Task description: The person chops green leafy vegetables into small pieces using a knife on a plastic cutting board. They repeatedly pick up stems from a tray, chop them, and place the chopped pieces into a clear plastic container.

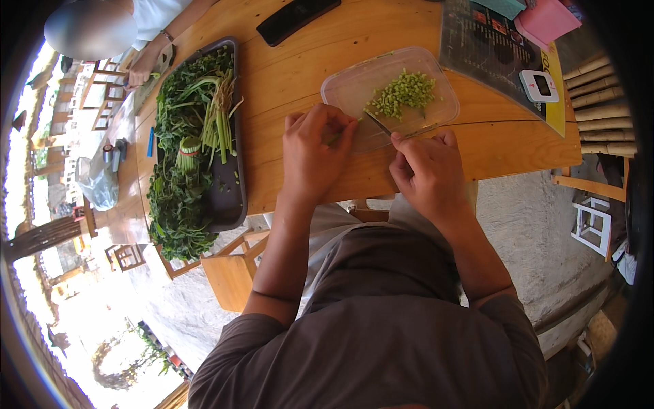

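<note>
My right hand (pixel 428 169) is wrapped round the handle of a small knife (pixel 379 124), its blade angled up and left over a translucent plastic cutting board (pixel 347 85). A loose heap of chopped green stems (pixel 405 94) lies on the board, just beyond the blade. My left hand (pixel 317 150) is closed at the board's near left corner, fingertips pinched beside the knife tip. What it pinches is mostly hidden; a bit of green shows at the fingers. Left of it stands a dark tray (pixel 228 194) heaped with leafy greens (pixel 180 102), cut stalks (pixel 219 123) and a red-banded bundle (pixel 189 155).
A black phone (pixel 296 20) lies at the table's far side. On the right are a white digital timer (pixel 539 86), a dark printed sheet (pixel 487 58) and a pink box (pixel 548 24). A co-worker's hand (pixel 142 70) and a clear plastic bag (pixel 97 184) are at far left.
</note>
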Motion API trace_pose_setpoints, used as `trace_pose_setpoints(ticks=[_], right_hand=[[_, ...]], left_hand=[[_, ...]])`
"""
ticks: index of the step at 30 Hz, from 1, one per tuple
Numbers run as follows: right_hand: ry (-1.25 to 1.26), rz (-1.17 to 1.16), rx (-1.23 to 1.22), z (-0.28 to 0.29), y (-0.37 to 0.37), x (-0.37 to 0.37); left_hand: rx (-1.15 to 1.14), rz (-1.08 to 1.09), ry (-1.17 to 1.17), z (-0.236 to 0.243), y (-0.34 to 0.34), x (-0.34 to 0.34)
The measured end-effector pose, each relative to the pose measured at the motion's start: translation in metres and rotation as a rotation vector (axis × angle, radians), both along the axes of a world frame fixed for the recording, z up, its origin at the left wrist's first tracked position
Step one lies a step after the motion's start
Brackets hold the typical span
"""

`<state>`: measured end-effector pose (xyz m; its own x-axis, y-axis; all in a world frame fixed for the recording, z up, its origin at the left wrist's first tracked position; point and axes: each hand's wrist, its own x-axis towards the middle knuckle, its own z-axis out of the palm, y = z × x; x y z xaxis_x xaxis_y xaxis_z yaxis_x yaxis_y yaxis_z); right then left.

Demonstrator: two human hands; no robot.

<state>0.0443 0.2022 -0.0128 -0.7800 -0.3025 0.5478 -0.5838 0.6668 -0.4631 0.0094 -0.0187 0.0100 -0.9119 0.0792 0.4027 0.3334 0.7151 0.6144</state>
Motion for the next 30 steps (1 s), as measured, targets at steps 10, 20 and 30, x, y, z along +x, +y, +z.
trace_pose_setpoints(ticks=[10, 20, 30], right_hand=[[-0.001, -0.001, 0.049, 0.004, 0.000, 0.000], [0.013, -0.013, -0.005, -0.002, 0.000, -0.001], [0.006, 0.031, 0.008, 0.000, 0.002, 0.001]], left_hand=[[-0.029, -0.004, -0.013, -0.002, 0.007, -0.003], [-0.014, -0.016, -0.020, 0.002, 0.006, -0.002], [0.009, -0.019, -0.008, -0.001, 0.005, -0.003]])
